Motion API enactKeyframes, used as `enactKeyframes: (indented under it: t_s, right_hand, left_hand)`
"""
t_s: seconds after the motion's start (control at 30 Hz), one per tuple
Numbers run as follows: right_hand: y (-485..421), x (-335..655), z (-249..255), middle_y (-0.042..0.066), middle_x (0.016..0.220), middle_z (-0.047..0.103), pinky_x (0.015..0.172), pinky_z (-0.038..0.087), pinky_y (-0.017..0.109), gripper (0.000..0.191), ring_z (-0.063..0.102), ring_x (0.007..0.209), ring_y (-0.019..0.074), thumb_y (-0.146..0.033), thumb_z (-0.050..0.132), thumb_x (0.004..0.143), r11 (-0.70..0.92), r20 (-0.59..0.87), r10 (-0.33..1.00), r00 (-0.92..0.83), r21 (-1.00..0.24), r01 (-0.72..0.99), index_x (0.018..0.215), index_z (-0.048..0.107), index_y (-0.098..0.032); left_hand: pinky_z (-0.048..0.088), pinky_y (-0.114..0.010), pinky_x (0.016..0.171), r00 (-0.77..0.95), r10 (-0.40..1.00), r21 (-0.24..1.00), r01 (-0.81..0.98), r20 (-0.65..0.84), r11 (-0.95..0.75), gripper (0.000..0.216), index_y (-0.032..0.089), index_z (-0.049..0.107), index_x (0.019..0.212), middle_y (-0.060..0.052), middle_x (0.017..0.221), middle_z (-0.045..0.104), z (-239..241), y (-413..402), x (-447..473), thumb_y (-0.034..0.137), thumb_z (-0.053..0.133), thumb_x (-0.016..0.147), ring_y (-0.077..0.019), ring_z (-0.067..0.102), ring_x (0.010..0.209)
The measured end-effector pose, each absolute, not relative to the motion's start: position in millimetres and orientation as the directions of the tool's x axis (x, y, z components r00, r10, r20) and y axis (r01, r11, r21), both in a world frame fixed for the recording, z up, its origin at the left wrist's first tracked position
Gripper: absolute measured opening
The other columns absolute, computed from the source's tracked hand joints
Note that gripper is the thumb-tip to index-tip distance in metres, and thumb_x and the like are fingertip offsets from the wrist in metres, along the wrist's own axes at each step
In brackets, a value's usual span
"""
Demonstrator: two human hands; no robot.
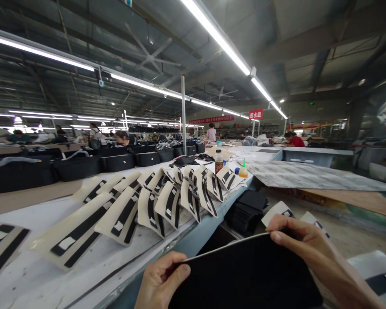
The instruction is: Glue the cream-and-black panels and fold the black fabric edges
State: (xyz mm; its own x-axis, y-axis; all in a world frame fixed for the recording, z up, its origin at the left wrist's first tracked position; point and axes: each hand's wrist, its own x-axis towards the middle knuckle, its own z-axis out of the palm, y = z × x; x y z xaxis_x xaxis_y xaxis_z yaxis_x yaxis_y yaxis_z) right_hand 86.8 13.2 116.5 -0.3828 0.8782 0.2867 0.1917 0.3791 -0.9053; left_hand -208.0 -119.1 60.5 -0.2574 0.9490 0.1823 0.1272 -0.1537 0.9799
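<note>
My left hand (162, 279) pinches the near left corner of a flat black panel (247, 274) at the bottom of the view. My right hand (304, 244) grips the panel's far right corner, fingers curled over its edge. The panel lies almost level in front of me, its pale edge facing away. Cream pieces with black stripes (167, 201) lie fanned in a row along the white worktable (51, 210) to my left.
A stack of black pieces (247, 206) sits below the table edge. A bottle (219, 161) and a small glue bottle (243, 170) stand further along. Black bags (119, 162) line a bench on the left. Other people work in the background. A grey sheet (309, 176) covers the right table.
</note>
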Motion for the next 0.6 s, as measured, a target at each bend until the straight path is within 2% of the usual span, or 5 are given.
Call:
enactKeyframes:
  t_s: [0.1,0.23,0.4,0.47,0.6]
  right_hand:
    - [11.5,89.6,103.9,0.001,0.080,0.062,0.064,0.041,0.027,0.033,0.059,0.074,0.0190,-0.055,0.068,0.083,0.427,0.237,0.810,-0.537,-0.865,0.263,0.089,0.073,-0.023]
    - [6.6,79.1,96.5,0.002,0.094,0.066,0.077,0.044,0.029,0.025,0.063,0.089,0.0214,-0.047,0.063,0.089,0.548,0.184,0.683,-0.707,-0.770,0.328,0.103,0.076,-0.030]
    - [-1.8,57.9,84.6,-0.001,0.092,0.069,0.078,0.042,0.027,0.016,0.064,0.089,0.0190,-0.036,0.063,0.089,0.568,0.131,0.626,-0.769,-0.752,0.334,0.099,0.075,-0.030]
    - [-2.4,53.5,75.4,-0.003,0.086,0.069,0.076,0.041,0.025,0.011,0.063,0.084,0.0172,-0.032,0.064,0.088,0.575,0.145,0.636,-0.758,-0.744,0.340,0.090,0.073,-0.027]
    - [0.7,49.3,57.3,-0.002,0.072,0.063,0.064,0.038,0.025,0.033,0.057,0.067,0.0144,-0.041,0.055,0.095,0.638,0.259,0.659,-0.706,-0.690,0.342,0.071,0.065,-0.021]
  left_hand:
    - [0.038,-0.019,0.057,-0.459,0.867,0.978,0.019,0.192,-0.207,0.028,0.017,0.070,0.073,0.004,0.061,0.052,65.2,-117.3,-206.4,0.044,0.076,0.073,-0.0123,0.046,0.061]
    - [0.035,-0.021,0.057,-0.500,0.808,0.950,0.149,0.312,-0.275,0.021,0.018,0.068,0.070,0.005,0.060,0.048,83.3,-119.0,-200.3,0.037,0.071,0.078,-0.0119,0.042,0.058]
    - [0.037,-0.023,0.061,-0.435,0.815,0.915,0.303,0.383,-0.268,0.020,0.020,0.067,0.068,0.003,0.063,0.055,93.0,-121.7,-193.6,0.033,0.065,0.082,-0.0145,0.048,0.061]
    - [0.037,-0.023,0.061,-0.416,0.826,0.909,0.332,0.380,-0.251,0.021,0.020,0.066,0.068,0.003,0.063,0.055,92.3,-120.9,-195.0,0.033,0.063,0.083,-0.0146,0.048,0.061]
    - [0.039,-0.023,0.061,-0.369,0.850,0.884,0.419,0.376,-0.209,0.024,0.020,0.064,0.069,0.003,0.063,0.055,91.0,-117.9,-201.3,0.037,0.061,0.086,-0.0150,0.049,0.061]
